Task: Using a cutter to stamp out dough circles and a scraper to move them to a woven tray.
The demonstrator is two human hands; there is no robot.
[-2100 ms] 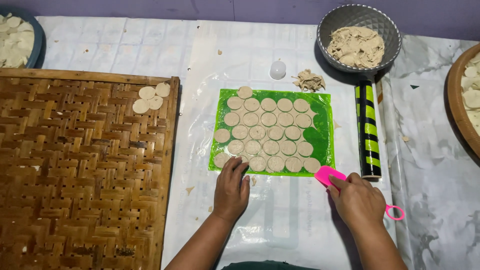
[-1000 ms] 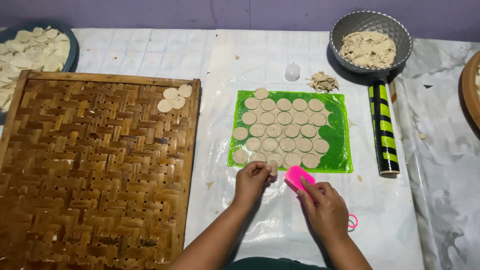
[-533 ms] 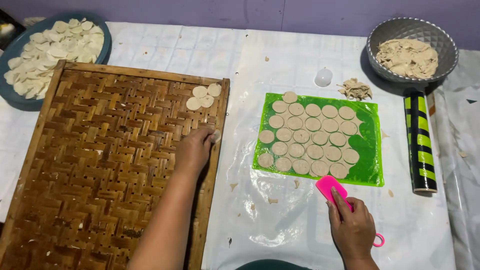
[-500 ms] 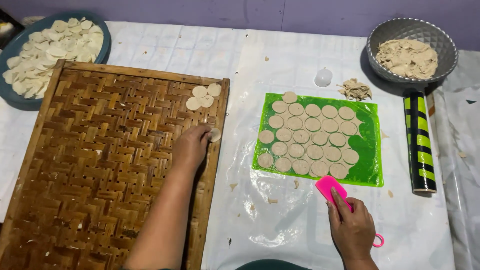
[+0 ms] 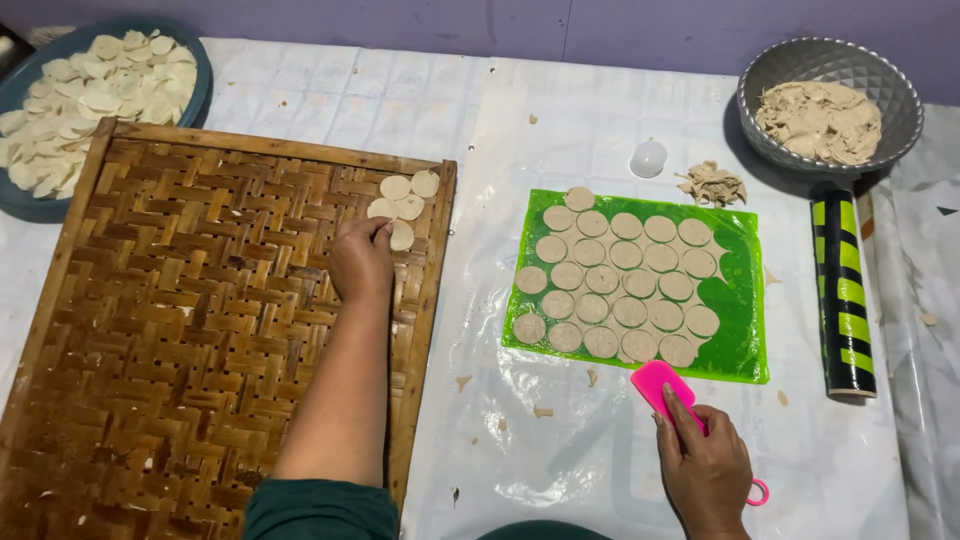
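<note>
Since half a second ago the left hand (image 5: 360, 262) has slid further up the woven bamboo tray (image 5: 190, 340), and a fourth dough disc (image 5: 401, 235) now lies at its fingertips, just below the three pale discs (image 5: 403, 195) already clustered in the tray's top right corner. Its fingers curl down onto that flat, round disc, touching it; whether they pinch it or merely press it flat cannot be told. Beneath the palm the tray shows a coarse basket weave of brown strips inside a plain wooden frame. Off to the right of that hand, across the tray's edge, a glossy green plastic sheet (image 5: 740, 350) lies on the white plastic-covered table (image 5: 560, 110), filled with rows of smooth cut dough rounds (image 5: 620, 280). The right hand (image 5: 705, 470) rests nearer the person's body, just below the sheet's lower edge, closed around a bright pink scraper (image 5: 662, 388) with one finger laid along its flat blade. Further right of it lies a rolling pin (image 5: 845, 290) wrapped in green and black stripes, and beyond that a grey faceted bowl (image 5: 890, 90) of ragged dough scraps. Up past the left hand, a dark blue dish (image 5: 200, 85) holds a heap of thin discs.
</note>
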